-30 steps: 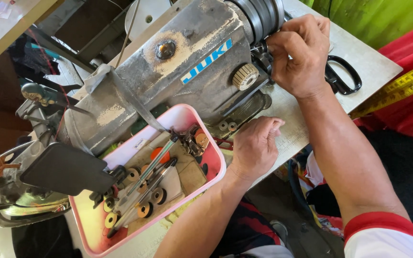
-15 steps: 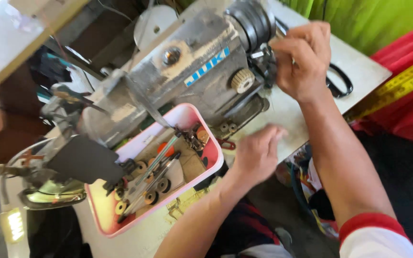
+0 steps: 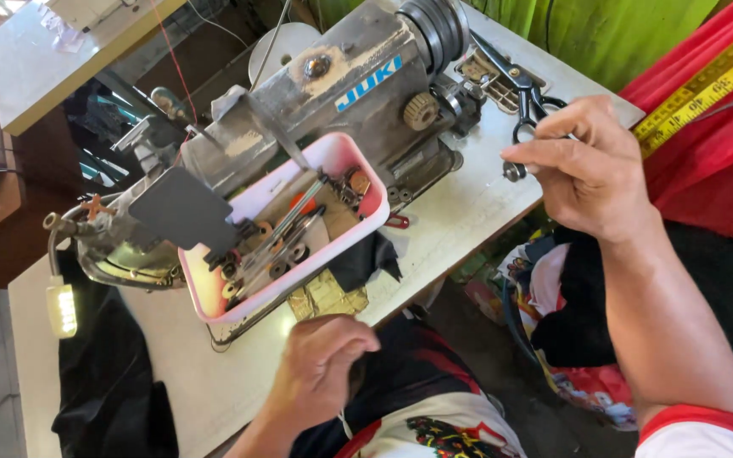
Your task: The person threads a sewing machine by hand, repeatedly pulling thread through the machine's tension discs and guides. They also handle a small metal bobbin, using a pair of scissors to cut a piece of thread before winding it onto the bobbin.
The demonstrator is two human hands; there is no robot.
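Observation:
A grey sewing machine [image 3: 332, 93] lies tipped back on the white table [image 3: 460, 220]. Under it stands a pink tray [image 3: 214, 312] with metal tools and spools in it. My right hand [image 3: 595, 170] hovers to the right of the machine, next to black scissors [image 3: 526, 100]. Its thumb and finger pinch a small round metal part [image 3: 514, 171]. My left hand [image 3: 324, 360] is at the table's near edge, below the tray. Its fingers are curled in and nothing shows in them.
Black cloth [image 3: 103, 382] hangs over the table's left end, beside a small lit lamp [image 3: 61, 307]. A yellow tape measure [image 3: 706, 85] lies across red fabric [image 3: 723, 178] at the right. More cloth is piled on the floor [image 3: 553, 314].
My right hand has come away from the machine's wheel end, rightward. My left hand has slid off the table top down to its near edge and curled shut.

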